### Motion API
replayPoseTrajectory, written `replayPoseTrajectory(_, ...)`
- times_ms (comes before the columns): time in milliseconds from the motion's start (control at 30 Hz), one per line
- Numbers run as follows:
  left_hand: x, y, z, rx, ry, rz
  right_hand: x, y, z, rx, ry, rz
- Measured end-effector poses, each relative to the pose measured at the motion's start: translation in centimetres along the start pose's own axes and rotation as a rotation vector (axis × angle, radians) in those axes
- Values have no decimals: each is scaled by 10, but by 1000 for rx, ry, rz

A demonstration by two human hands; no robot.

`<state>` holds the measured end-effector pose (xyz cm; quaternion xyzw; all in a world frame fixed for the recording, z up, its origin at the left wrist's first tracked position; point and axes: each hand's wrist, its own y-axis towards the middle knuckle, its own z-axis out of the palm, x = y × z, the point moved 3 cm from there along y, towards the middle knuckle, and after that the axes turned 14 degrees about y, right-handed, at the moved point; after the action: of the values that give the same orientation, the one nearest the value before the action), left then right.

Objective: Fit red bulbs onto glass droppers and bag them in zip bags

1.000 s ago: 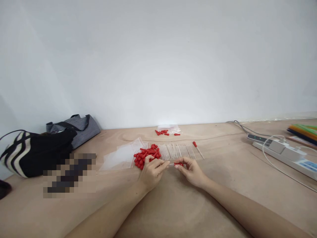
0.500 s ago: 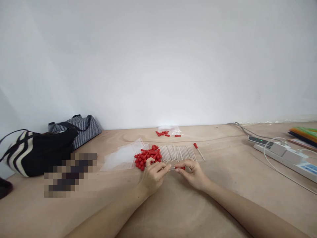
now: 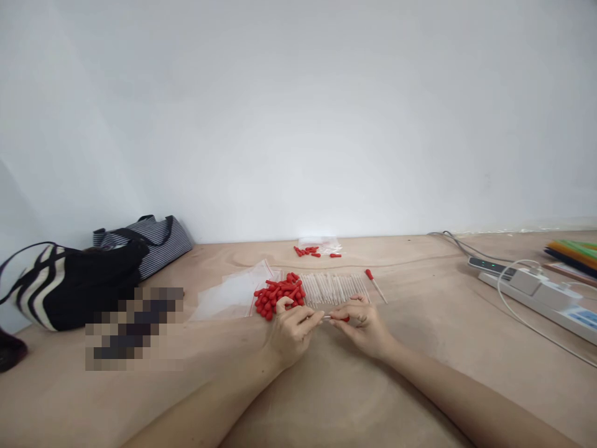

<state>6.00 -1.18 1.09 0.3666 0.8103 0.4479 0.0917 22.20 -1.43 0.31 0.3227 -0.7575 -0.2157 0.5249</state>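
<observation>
My left hand (image 3: 293, 326) pinches a thin glass dropper tube (image 3: 327, 317) between thumb and fingers. Facing it, my right hand (image 3: 366, 326) grips a red rubber dropper bulb (image 3: 346, 318), mostly hidden by the fingers. Tube and bulb are in line; whether the tube end sits inside the bulb is covered. A heap of red rubber bulbs (image 3: 275, 295) lies just beyond my left hand. Beyond both hands, many glass tubes (image 3: 333, 288) lie side by side. To their right rests a dropper (image 3: 375, 286) with its red bulb fitted on a tube.
Clear zip bags (image 3: 228, 295) lie left of the heap. Near the wall are loose red bulbs (image 3: 305, 251) and another clear bag (image 3: 319, 242). Dark bags (image 3: 93, 289) stand at left. A white power strip (image 3: 550, 298) with cables and some coloured folders (image 3: 573, 252) occupy the right.
Both hands stay nearly in place. The red bulb in my right hand is more covered by the fingers, and the hands look slightly closer together.
</observation>
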Motion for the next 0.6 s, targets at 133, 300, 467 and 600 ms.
replayPoseTrajectory(133, -3, -1, 0, -40, -2, -15, 6, -1, 4, -14, -83, -178)
replayPoseTrajectory(300, -2, 2, -1, -43, 50, 20, 8, -1, 2, -56, -262, -331)
replayPoseTrajectory(467, 0, 4, -5, -59, 112, 54, 7, -2, -4, -73, -433, -356)
replayPoseTrajectory(600, -3, 4, -5, -75, 130, 97, 9, -3, -2, -51, -504, -379)
